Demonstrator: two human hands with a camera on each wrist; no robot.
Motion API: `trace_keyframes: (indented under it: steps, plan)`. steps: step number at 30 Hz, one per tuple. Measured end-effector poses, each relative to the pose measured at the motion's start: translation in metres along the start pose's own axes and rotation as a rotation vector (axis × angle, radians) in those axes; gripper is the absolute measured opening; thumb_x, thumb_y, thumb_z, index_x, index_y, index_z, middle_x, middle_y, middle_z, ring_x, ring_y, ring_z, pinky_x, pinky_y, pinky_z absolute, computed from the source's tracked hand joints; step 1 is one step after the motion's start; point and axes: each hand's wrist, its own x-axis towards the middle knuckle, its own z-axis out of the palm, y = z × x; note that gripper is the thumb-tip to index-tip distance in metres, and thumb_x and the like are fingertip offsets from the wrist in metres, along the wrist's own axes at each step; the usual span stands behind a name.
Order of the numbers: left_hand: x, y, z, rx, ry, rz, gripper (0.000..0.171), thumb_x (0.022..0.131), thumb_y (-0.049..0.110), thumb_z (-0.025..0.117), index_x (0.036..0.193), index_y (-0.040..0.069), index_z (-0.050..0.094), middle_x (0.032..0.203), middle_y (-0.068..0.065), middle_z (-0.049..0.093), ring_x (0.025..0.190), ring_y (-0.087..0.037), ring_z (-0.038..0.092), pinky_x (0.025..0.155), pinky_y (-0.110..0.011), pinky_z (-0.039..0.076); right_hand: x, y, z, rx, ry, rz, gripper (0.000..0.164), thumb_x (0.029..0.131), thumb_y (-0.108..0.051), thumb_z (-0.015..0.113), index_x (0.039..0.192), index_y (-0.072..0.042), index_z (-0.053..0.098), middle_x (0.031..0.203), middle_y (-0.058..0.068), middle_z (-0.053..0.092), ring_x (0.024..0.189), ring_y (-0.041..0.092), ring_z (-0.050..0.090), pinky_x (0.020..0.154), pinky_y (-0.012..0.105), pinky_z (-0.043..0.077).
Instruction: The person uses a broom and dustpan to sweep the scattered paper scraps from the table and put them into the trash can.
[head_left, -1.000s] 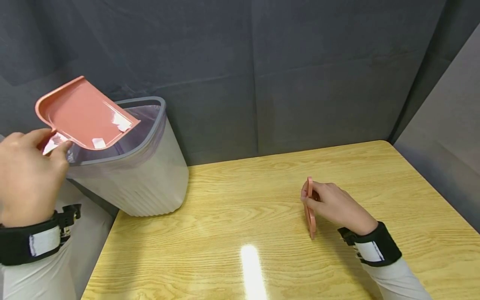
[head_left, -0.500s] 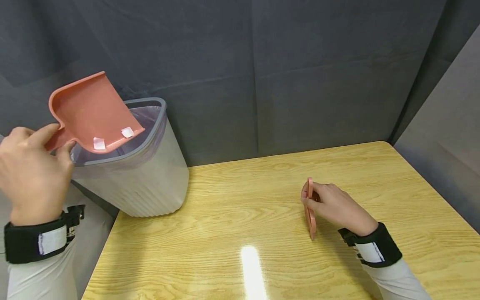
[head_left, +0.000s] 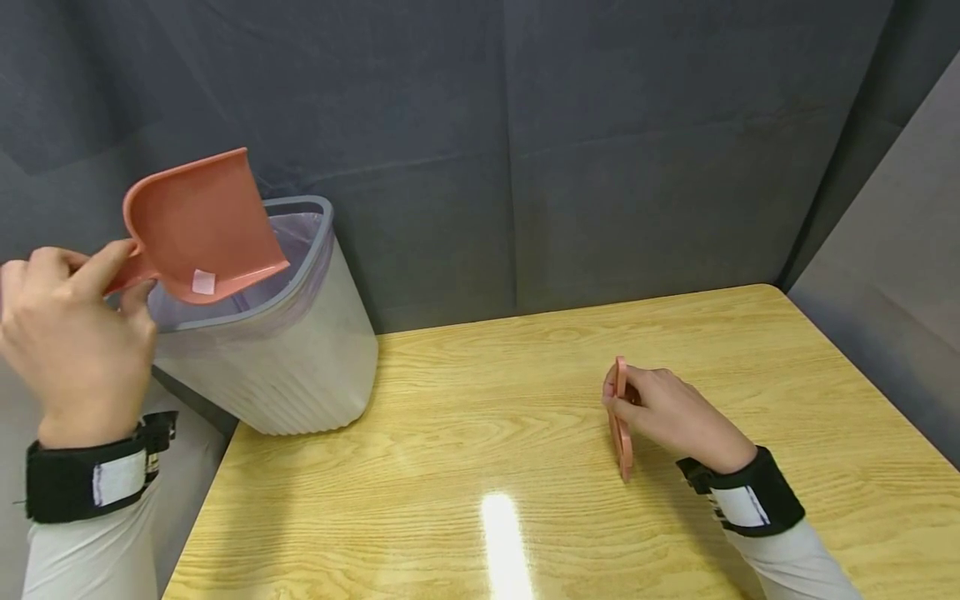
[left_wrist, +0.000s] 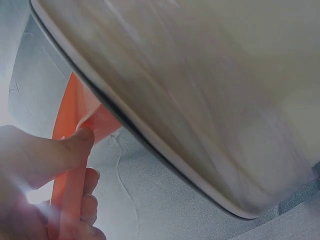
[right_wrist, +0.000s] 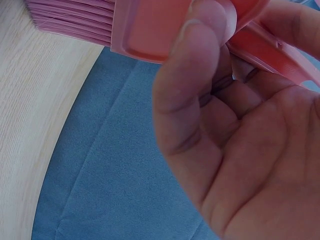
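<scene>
My left hand (head_left: 86, 333) grips the handle of a pink dustpan (head_left: 202, 221), which is tilted over the mouth of a lined trash bin (head_left: 285, 367). One small white paper scrap (head_left: 203, 282) lies on the pan near its lower edge. In the left wrist view, the thumb and fingers wrap the dustpan handle (left_wrist: 70, 195), and the bin's rim hides part of the pan. On the right, my right hand (head_left: 663, 408) holds a pink hand brush (head_left: 621, 429) at the table; in the right wrist view its purple bristles (right_wrist: 75, 20) point toward the wooden surface.
The bin stands at the left end of the wooden table (head_left: 450, 400), its grey rim (head_left: 327, 218) folded over with a clear purple liner. A dark grey curtain (head_left: 420, 167) hangs behind the table. A light panel (head_left: 892, 225) borders the right side.
My left hand has moved right and tipped the dustpan further over the bin. Paper scraps have left the pan, leaving one visible. My right hand and the brush stay put.
</scene>
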Motion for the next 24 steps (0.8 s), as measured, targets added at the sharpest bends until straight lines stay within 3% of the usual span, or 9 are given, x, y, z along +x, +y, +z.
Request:
trace_keyframes:
  steps: [12,19,24]
  plan:
    - [-0.0009,0.0009,-0.0006,0.056,-0.036,0.026,0.030,0.098,0.014,0.066,0.127,0.010,0.073,0.104,-0.028,0.057,0.102,-0.049,0.050,0.072,-0.062,0.032,-0.0003,0.0007,-0.0006,0.000,0.001,-0.007,0.014,0.107,-0.022,0.058,0.102,-0.012,0.067,0.080,-0.004,0.060,0.064,0.013,0.049,0.058,0.028,0.036]
    - [0.0007,0.0021,-0.0005,0.043,-0.035,0.048,0.029,0.097,0.014,0.067,0.125,0.015,0.074,0.105,-0.027,0.058,0.104,-0.049,0.050,0.068,-0.066,0.034,0.0003,0.0010,-0.0015,-0.002,0.000,-0.004,0.014,0.107,-0.022,0.059,0.103,-0.012,0.068,0.084,-0.003,0.063,0.067,0.012,0.052,0.060,0.028,0.038]
    - [0.0012,0.0017,0.0001,0.034,-0.019,0.114,0.027,0.098,0.016,0.066,0.123,0.014,0.076,0.103,-0.028,0.057,0.101,-0.050,0.050,0.066,-0.064,0.034,0.0017,0.0005,-0.0018,0.001,0.000,-0.002,0.012,0.106,-0.020,0.060,0.103,-0.011,0.068,0.085,-0.002,0.063,0.069,0.013,0.052,0.061,0.029,0.038]
